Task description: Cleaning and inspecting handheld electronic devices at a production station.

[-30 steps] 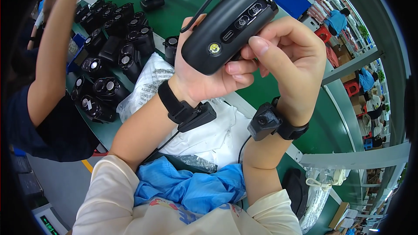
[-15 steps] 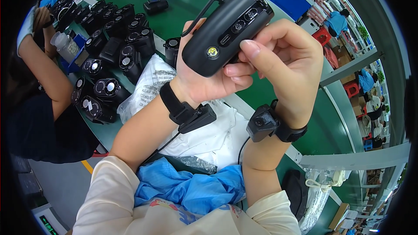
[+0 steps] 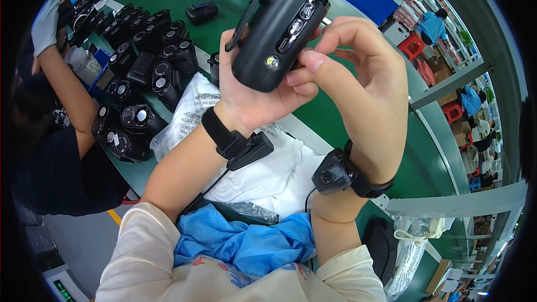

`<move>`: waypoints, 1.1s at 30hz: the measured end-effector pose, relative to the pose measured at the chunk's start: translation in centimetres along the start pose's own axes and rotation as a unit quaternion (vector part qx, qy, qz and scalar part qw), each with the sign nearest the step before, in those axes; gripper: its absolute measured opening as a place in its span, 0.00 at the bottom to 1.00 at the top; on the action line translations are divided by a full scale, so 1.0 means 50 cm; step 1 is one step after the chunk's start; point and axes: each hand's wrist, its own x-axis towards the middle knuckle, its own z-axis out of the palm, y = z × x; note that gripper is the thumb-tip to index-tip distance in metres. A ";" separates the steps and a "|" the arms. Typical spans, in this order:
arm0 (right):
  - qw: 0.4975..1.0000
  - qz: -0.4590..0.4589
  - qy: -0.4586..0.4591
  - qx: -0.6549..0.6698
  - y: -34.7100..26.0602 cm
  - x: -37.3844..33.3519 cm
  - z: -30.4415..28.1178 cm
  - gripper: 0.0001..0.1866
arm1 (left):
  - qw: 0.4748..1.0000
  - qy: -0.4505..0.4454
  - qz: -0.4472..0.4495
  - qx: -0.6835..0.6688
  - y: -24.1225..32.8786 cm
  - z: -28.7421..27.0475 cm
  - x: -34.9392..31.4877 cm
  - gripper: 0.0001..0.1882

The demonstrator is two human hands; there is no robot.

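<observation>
A black cylindrical device (image 3: 274,39) with a loop handle lies tilted in my left hand (image 3: 251,100). My left palm supports it from below. Its near side shows two round buttons, a small port and a lit-looking round lamp. My right hand (image 3: 363,72) is at its right side, thumb and fingers drawn together at the edge. A tiny pale metallic bit shows by the right index finger; whether the fingers grip it is unclear. Black straps with small units circle both my wrists.
Several similar black devices (image 3: 142,114) stand on the green table (image 3: 419,162) at left. White plastic bags (image 3: 268,179) lie below my hands. A coworker's gloved hand (image 3: 47,25) is at far left. A black device (image 3: 201,12) lies alone behind. A grey post (image 3: 447,86) stands at right.
The device has shifted slightly left and turned more upright in my left hand. My right hand has moved a little left, its index finger now farther from the thumb. The coworker's gloved hand has risen.
</observation>
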 end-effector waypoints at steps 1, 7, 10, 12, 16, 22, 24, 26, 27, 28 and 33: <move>0.999 -0.004 0.012 -0.041 0.001 -0.001 0.004 0.06 | 1.000 0.001 0.001 0.001 0.001 0.003 -0.001 0.38; 0.998 0.059 0.005 0.022 -0.009 0.001 0.026 0.10 | 1.000 0.006 0.024 -0.007 -0.001 0.015 -0.003 0.39; 0.996 0.064 0.006 0.053 -0.009 0.002 0.028 0.12 | 0.999 0.012 0.033 0.008 -0.001 0.016 -0.006 0.39; 0.996 0.066 0.007 0.056 -0.012 0.001 0.027 0.13 | 0.999 0.015 0.037 0.018 -0.002 0.017 -0.006 0.38; 0.996 0.064 0.006 0.059 -0.013 -0.001 0.025 0.13 | 0.998 -0.018 0.025 0.051 0.003 0.011 -0.005 0.38; 0.996 0.071 0.007 0.048 -0.019 -0.003 0.023 0.13 | 0.999 0.021 0.029 0.039 0.003 0.013 -0.010 0.37; 0.996 0.070 0.007 0.053 -0.018 -0.003 0.023 0.14 | 0.999 0.005 0.021 0.040 0.006 0.009 -0.010 0.36; 0.996 0.064 0.004 0.062 -0.015 -0.003 0.023 0.14 | 0.999 0.009 0.032 0.035 0.004 0.008 -0.015 0.36; 0.996 0.063 0.004 0.062 -0.016 -0.002 0.023 0.14 | 0.999 0.013 0.043 0.029 0.003 0.008 -0.018 0.36; 0.995 0.070 0.003 0.073 -0.018 -0.002 0.023 0.15 | 0.998 0.017 0.054 0.023 0.003 0.007 -0.020 0.36; 0.994 0.048 0.017 0.095 -0.024 -0.004 0.032 0.16 | 0.998 -0.014 0.055 0.035 0.005 0.006 -0.019 0.36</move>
